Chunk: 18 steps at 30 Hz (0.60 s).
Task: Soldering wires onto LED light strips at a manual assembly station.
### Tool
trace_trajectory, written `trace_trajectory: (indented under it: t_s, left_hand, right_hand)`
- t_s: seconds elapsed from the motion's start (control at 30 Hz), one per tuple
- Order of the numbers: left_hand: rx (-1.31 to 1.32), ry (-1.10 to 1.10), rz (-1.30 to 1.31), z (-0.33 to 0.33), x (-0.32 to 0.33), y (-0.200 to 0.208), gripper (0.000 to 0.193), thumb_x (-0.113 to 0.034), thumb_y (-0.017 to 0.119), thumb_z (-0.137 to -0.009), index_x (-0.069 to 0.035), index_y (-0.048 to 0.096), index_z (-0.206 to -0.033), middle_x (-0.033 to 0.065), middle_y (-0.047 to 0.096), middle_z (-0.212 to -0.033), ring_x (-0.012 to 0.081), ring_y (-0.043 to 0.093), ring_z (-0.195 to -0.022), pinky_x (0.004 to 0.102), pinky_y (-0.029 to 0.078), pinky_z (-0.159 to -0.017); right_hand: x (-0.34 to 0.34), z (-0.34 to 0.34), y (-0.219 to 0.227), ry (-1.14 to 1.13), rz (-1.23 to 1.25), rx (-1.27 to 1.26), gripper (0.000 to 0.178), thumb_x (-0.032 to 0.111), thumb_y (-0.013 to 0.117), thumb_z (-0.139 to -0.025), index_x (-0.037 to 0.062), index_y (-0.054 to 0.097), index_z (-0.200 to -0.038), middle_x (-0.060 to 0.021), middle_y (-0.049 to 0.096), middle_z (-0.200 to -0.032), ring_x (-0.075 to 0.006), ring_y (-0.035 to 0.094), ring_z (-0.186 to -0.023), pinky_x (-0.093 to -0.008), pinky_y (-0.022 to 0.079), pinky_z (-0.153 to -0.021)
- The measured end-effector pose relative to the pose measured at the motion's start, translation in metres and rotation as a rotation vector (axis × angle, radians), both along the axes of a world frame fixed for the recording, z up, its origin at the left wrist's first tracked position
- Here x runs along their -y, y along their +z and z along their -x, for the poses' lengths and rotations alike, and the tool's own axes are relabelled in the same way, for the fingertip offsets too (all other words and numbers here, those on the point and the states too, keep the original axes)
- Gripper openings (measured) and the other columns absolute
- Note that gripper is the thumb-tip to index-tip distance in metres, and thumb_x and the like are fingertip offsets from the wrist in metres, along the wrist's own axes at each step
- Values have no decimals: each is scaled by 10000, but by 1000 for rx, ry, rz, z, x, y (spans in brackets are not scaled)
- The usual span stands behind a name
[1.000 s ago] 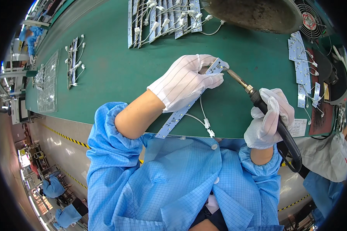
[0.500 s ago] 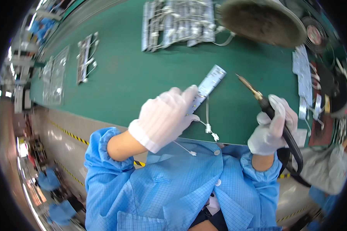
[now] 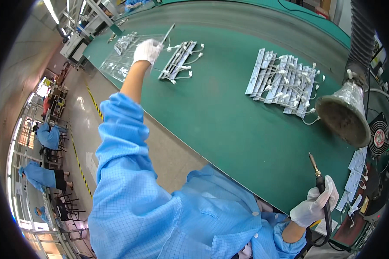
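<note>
My left hand (image 3: pixel 148 51), in a white glove, reaches to the far left of the green table. It is closed on a thin light strip (image 3: pixel 168 33), seen almost edge-on, with a white wire by it. Just right of that hand lies a small group of wired strips (image 3: pixel 178 60). A clear plastic tray (image 3: pixel 116 64) is partly beneath the hand. My right hand (image 3: pixel 316 203), also gloved, grips a soldering iron (image 3: pixel 320 183) by its black handle near the table's front edge. The iron's tip points up and away from me.
A larger batch of wired strips (image 3: pixel 283 82) lies at the back right. Beside it hangs a fume extraction hood (image 3: pixel 343 114) on a ribbed hose. More strips (image 3: pixel 352 177) and a small fan (image 3: pixel 379 137) stand at the right edge. People in blue work at the far left.
My left hand has carried the light strip from in front of me to the far left. My right hand still holds the soldering iron. The whole view has swung leftward.
</note>
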<state>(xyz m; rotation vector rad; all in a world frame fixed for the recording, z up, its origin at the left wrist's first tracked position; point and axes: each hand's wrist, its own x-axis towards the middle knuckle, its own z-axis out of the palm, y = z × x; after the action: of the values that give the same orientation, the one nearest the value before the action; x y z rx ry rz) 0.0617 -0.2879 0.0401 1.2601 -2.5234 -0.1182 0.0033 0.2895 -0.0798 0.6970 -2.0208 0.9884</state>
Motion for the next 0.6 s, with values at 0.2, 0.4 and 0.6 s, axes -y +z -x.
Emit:
trace_trajectory:
  t_s: [0.2, 0.4, 0.6]
  left_hand:
    - [-124, -138, -144, -12, 39, -97, 547, -531, 422, -949, -83, 705, -1083, 185, 679, -1047, 318, 632, -1029, 405, 486, -865]
    - [98, 5, -9, -7, -25, -91, 746, -665, 500, -847, -14, 580, -1204, 263, 636, -1115, 401, 593, -1087, 447, 472, -906]
    - [208, 204, 48, 9, -59, -67, 655, -620, 505, -874, -40, 616, -1157, 222, 618, -1192, 387, 590, -1104, 450, 463, -941]
  right_hand:
    - [4, -2, 6, -11, -3, 55, 169, 26, 429, -989, -69, 547, -1064, -189, 561, -1050, -244, 622, -885, -311, 583, -724]
    - [16, -3, 12, 92, 374, 330, 163, 22, 488, -945, -71, 577, -1046, -183, 618, -971, -156, 576, -687, -238, 496, -582]
    - [12, -1, 3, 91, 388, 356, 171, 36, 494, -922, -75, 617, -966, -182, 645, -940, -134, 553, -627, -226, 451, -551]
